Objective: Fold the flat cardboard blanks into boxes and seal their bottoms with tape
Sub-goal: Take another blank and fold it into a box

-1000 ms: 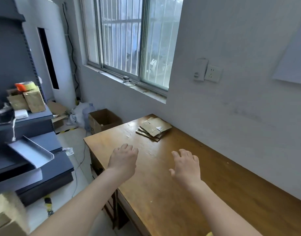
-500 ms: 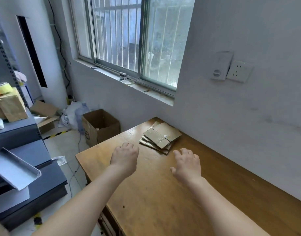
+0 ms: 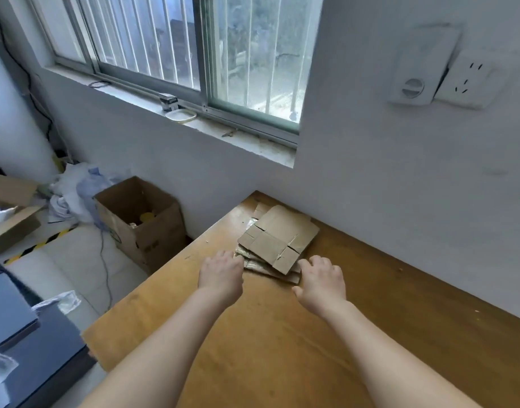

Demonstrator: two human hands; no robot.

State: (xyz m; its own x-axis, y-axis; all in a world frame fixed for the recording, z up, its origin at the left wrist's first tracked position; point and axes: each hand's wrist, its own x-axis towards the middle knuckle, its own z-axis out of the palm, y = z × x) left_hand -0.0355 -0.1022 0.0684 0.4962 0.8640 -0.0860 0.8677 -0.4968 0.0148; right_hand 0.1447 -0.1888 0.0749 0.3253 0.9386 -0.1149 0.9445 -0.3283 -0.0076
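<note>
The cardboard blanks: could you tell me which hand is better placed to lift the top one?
Left, probably. The left hand already reaches the stack's near-left edge, while the right hand sits beside its near corner.

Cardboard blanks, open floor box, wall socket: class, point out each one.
cardboard blanks (image 3: 277,241), head view, top sheet's middle panel
open floor box (image 3: 152,234), head view, front wall
wall socket (image 3: 466,79), head view, faceplate centre

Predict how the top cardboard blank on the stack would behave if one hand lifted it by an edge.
The top cardboard blank looks thin and flat, so it is probably light. Its cut flaps and creases suggest it may sag or hinge along those folds. It lies loose and askew on the stack, so it would likely slide off easily when pushed.
</note>
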